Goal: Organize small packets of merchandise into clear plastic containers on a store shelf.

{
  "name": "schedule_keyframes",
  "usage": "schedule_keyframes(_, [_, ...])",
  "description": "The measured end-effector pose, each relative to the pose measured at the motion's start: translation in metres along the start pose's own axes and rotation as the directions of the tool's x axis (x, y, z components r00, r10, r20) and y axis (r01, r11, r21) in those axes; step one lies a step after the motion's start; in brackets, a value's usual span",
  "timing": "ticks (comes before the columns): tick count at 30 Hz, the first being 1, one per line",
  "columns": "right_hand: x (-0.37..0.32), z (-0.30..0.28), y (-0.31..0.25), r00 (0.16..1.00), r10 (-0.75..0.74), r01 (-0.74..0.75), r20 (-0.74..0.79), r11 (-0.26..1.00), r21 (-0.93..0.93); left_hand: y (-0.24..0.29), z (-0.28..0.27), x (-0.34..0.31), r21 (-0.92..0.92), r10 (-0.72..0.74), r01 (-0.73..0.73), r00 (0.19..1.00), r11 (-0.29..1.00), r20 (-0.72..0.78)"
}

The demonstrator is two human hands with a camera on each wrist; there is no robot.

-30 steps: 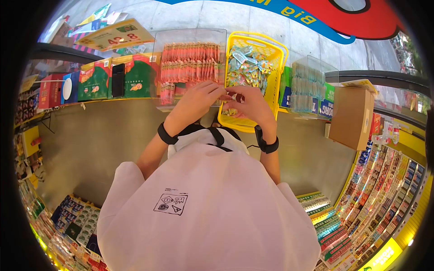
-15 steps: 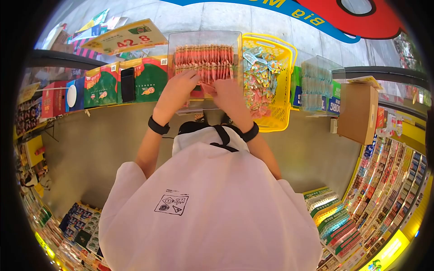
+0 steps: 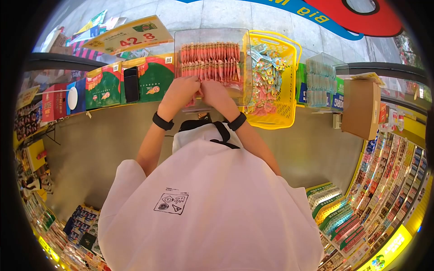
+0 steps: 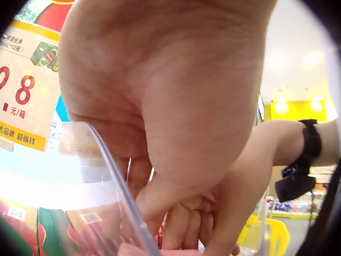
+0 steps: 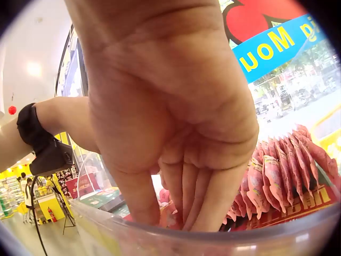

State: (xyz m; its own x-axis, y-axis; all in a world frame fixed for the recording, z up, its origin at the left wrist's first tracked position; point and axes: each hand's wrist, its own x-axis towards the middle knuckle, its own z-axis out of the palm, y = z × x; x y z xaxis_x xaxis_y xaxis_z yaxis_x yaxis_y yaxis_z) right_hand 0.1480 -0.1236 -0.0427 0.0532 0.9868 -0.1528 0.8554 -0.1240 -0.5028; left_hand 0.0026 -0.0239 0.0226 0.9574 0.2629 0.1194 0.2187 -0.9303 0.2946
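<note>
Rows of small pink packets stand in a clear plastic bin. Both hands are at the near left part of this bin, fingers pointing down inside it. My left hand holds a pink packet at its fingertips. Close beside it, my right hand has its thumb and fingers around pink packets low in the bin; the fingertips are partly hidden by the bin's front wall. More pink packets line up to the right in the right wrist view.
A yellow basket with mixed small packets stands right of the bin. Farther right are another clear bin with pale packets and a cardboard box. Left are green boxes, a phone and a price sign.
Both hands have moved left from over the yellow basket into the clear bin, then toward its near left part. The head view has shifted, so bin and basket appear farther right.
</note>
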Motion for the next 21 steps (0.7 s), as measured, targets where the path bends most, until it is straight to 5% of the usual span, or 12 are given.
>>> schedule_keyframes(6, [0.001, -0.002, 0.0, 0.992, 0.026, -0.046, 0.125, 0.986, 0.158, -0.003, 0.009, -0.001, 0.1, 0.004, -0.003, 1.0, 0.995, -0.015])
schedule_keyframes(21, [0.016, 0.026, 0.018, 0.987, 0.077, -0.098, 0.138, 0.983, 0.152, -0.002, 0.014, -0.005, 0.192, 0.014, -0.017, 1.0, 0.981, 0.017])
